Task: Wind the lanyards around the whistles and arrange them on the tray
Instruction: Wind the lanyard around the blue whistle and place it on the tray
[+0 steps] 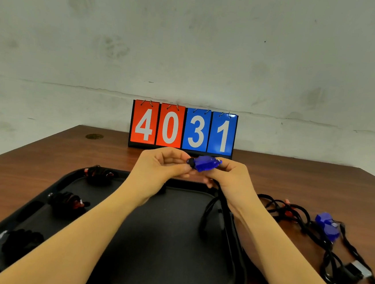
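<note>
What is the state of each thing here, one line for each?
Blue whistle: held up by both hands.
Its lanyard: hanging loose, not wound.
Three wound whistles: lying in the tray.
Second blue whistle: on the table, lanyard tangled.
Scoreboard: upright, showing 4031.

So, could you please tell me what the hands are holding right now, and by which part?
Both hands hold one blue whistle above the tray: the left hand pinches its dark end, the right hand its other end.

Glossy blue plastic whistle (204, 163), matt black tray (171, 244), wood table (41, 156)
</note>
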